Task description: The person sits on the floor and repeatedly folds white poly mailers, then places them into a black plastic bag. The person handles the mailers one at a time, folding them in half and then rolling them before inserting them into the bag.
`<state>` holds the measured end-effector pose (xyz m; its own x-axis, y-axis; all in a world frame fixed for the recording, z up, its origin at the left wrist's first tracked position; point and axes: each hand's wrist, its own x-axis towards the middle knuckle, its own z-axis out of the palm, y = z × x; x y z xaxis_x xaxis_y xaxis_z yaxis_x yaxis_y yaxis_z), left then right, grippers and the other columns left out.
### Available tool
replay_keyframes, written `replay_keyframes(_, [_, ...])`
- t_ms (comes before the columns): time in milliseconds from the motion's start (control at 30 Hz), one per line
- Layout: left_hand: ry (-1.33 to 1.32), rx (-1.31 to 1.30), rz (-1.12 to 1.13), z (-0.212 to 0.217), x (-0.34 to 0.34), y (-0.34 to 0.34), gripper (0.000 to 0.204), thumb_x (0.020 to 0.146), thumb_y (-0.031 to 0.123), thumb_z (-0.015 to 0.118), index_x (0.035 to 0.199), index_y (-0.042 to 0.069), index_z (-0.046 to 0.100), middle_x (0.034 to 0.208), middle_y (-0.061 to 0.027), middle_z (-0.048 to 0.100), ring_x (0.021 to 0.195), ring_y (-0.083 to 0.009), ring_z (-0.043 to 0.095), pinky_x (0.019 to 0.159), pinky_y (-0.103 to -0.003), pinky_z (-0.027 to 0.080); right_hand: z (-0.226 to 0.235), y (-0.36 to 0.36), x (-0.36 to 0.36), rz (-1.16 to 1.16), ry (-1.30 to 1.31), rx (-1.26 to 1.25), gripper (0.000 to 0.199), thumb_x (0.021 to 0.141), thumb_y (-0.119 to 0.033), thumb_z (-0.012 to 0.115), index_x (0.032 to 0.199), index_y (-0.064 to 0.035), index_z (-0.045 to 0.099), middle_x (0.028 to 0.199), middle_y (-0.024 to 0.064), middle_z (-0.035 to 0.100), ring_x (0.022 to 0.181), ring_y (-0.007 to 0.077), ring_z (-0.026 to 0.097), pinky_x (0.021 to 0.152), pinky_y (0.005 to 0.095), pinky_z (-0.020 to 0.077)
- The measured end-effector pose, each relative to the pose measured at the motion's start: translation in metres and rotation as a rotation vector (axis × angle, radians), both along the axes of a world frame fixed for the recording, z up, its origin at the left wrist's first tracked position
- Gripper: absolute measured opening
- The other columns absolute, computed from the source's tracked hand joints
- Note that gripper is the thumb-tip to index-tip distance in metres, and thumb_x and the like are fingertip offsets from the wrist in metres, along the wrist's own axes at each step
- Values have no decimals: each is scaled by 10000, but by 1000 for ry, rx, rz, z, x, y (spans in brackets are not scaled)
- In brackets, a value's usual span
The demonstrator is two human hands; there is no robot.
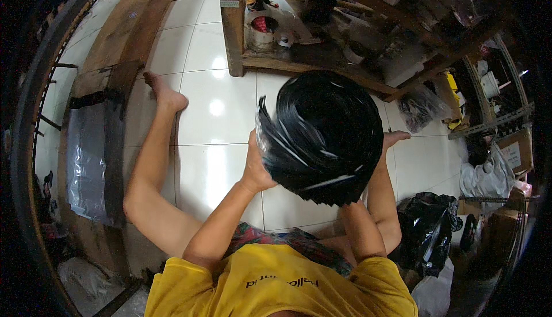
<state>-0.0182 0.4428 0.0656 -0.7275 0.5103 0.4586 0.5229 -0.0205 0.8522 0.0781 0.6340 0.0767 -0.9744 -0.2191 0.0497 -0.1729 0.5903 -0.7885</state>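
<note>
A large roll of black plastic sheeting (339,150), wound in a loose spiral with layered, jagged edges, is held up in front of my body. Against its left side presses my left hand (257,170), gripping it with one finger pointing up along the edge; the other fingers are partly behind the roll. A loose flap of shiny plastic (263,127) sticks out just above that hand. My right forearm (361,231) reaches under the near right side of the roll, which hides my right hand and its fingers.
I sit on white tiles (213,170) with legs spread. A wooden bench (118,47) with taped plastic runs along the left. Ahead stands a low wooden table (234,35) whose shelf holds a tin (261,40). At right lie a black plastic bag (428,225) and a clear bag (422,110).
</note>
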Motion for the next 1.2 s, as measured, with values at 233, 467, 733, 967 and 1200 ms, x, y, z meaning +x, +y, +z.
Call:
replay_keyframes(233, [-5,-358,-19,-101,-8,1,1103,579,299,965,1438,11,337,1308,-207,559,1220,-373,568,1033,-436,466,-1,3,-5,-175,-275,-520,772,766,-365,867,1407,-95,531,1405,120,584,1296,301,548,1145,465,379])
replay_keyframes(467, [-149,-306,-26,-100,-20,20,765,690,300,904,1314,35,548,1248,-180,640,1170,-330,625,1006,-411,495,32,-21,-23,-388,225,221,625,752,-422,883,1241,-94,673,1261,78,671,1192,268,596,1068,408,427])
replay_keyframes(733, [-201,-199,-54,-83,-8,8,1032,639,275,947,1451,30,361,1310,-209,571,1252,-380,548,1067,-436,449,83,-19,-2,-375,126,467,511,754,-452,819,1165,-168,714,1218,70,693,1173,297,596,1055,451,426])
replay_keyframes(967, [-261,-209,-34,-48,5,18,1026,599,260,955,1428,9,405,1313,-200,547,1263,-356,527,1083,-413,427,79,9,30,-481,171,18,735,701,-398,850,1336,-150,575,1323,119,621,1265,318,545,1120,451,380])
replay_keyframes(1200, [-182,-188,-17,-94,13,11,940,637,272,913,1397,-10,437,1327,-204,547,1229,-373,532,1074,-419,423,197,3,-12,-468,456,-334,964,838,-672,569,1535,-44,345,1451,203,508,1350,351,494,1170,442,333])
